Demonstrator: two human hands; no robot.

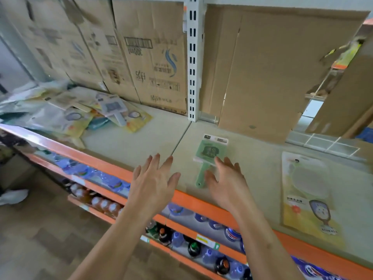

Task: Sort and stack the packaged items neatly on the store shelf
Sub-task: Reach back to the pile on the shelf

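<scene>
Head view: on the shelf, the green packaged paddle lies flat near the front edge. The right hand, grip spread, is over its handle; contact unclear. The left hand, grip spread, holds nothing. 1 yellow pack lies right, a loose pile of packs far left.

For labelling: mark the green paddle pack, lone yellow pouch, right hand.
green paddle pack (210, 151), head view, printed card.
lone yellow pouch (302, 217), head view, lower half.
right hand (228, 183), head view, back.
</scene>
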